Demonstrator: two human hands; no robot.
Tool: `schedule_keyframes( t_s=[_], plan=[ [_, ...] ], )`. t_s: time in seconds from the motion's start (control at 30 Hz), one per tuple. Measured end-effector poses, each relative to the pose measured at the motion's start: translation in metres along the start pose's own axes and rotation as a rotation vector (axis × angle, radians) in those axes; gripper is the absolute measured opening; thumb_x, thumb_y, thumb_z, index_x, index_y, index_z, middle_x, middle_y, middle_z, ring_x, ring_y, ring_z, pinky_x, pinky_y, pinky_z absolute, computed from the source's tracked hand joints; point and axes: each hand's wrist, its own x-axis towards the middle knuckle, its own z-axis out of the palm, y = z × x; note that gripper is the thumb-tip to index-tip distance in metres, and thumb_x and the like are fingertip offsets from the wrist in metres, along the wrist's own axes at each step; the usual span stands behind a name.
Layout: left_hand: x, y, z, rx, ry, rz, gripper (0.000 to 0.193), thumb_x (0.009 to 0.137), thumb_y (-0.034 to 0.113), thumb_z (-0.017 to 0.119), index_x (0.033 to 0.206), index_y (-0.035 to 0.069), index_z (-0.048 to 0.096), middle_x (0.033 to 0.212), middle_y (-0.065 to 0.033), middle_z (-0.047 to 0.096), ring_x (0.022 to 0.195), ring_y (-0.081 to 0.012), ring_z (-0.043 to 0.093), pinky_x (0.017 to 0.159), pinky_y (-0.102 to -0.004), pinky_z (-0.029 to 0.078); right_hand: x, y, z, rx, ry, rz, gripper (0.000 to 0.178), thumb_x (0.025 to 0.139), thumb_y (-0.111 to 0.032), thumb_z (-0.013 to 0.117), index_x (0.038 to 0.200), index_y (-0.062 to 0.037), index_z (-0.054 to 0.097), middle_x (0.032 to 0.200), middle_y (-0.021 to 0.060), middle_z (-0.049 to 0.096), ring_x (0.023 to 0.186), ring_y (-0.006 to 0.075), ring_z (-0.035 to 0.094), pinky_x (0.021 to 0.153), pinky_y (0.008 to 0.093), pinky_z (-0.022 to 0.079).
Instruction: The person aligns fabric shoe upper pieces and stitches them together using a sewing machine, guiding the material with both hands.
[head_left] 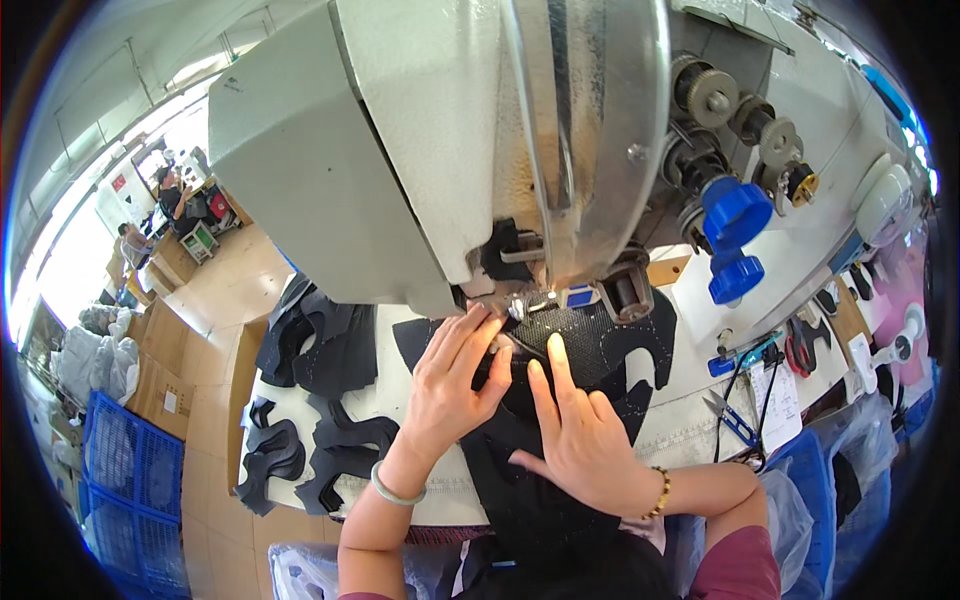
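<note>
Under the head of a grey sewing machine (pixel 420 150) lies a black textured fabric piece (pixel 575 345) with curved cutouts. My left hand (pixel 450 375) rests on the piece's left side, fingers stretched toward the presser foot (pixel 525 305) and thumb apart. My right hand (pixel 590 435) lies lower on the black material, with its index and middle fingers extended toward the foot. Both hands press on the material from above without gripping it. The needle itself I cannot make out; the clear guard (pixel 600 150) and machine parts crowd that spot.
Stacks of black cut pieces (pixel 325 345) lie on the table's left. To the right are thread snips (pixel 735 420), red-handled scissors (pixel 800 350) and a paper slip (pixel 778 400). Blue tension knobs (pixel 738 215) jut from the machine. Blue crates (pixel 130 460) stand on the floor; people are far left.
</note>
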Motion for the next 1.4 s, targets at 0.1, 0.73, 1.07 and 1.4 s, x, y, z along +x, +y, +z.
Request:
schedule_keyframes(
  t_s=[0.1,0.73,1.07,1.4],
  plan=[
    [-0.007,-0.002,-0.007,-0.092,-0.065,-0.124,0.036,0.074,0.014,0.071,0.103,-0.003,0.059,0.112,-0.019,0.057,0.102,-0.0341,0.058,0.091,-0.0398,0.046,-0.001,0.005,0.013,-0.049,0.043,-0.007,0.066,0.071,-0.028,0.066,0.126,0.0041,0.047,0.132,0.0262,0.043,0.057,0.0151,0.043,0.06,0.0274,0.04],
    [-0.005,0.011,-0.004,0.026,-0.098,0.029,0.058,0.053,0.006,0.074,0.11,0.007,0.062,0.111,-0.0132,0.056,0.108,-0.0318,0.055,0.092,-0.0438,0.044,0.03,0.084,0.028,0.384,0.397,-0.031,0.056,0.054,0.001,0.061,0.106,-0.0198,0.067,0.098,0.0074,0.062,0.091,0.0316,0.052,0.078,0.0413,0.044],
    [-0.005,0.011,-0.002,0.025,-0.063,0.032,0.054,0.055,0.009,0.073,0.108,0.008,0.064,0.111,-0.0119,0.056,0.106,-0.0309,0.056,0.09,-0.0436,0.045,0.026,0.087,0.027,0.411,0.341,-0.029,0.059,0.052,0.004,0.055,0.104,-0.0188,0.069,0.109,0.0061,0.064,0.109,0.0248,0.055,0.096,0.0421,0.039],
    [0.004,0.022,-0.005,0.185,-0.039,0.203,0.035,0.063,0.005,0.064,0.097,0.002,0.067,0.095,-0.0045,0.063,0.088,-0.0199,0.063,0.08,-0.03,0.052,0.026,0.087,0.031,0.552,0.298,-0.011,0.06,0.051,0.011,0.048,0.102,-0.0126,0.068,0.099,0.0059,0.066,0.098,0.0266,0.059,0.094,0.0393,0.039]
  ],
)
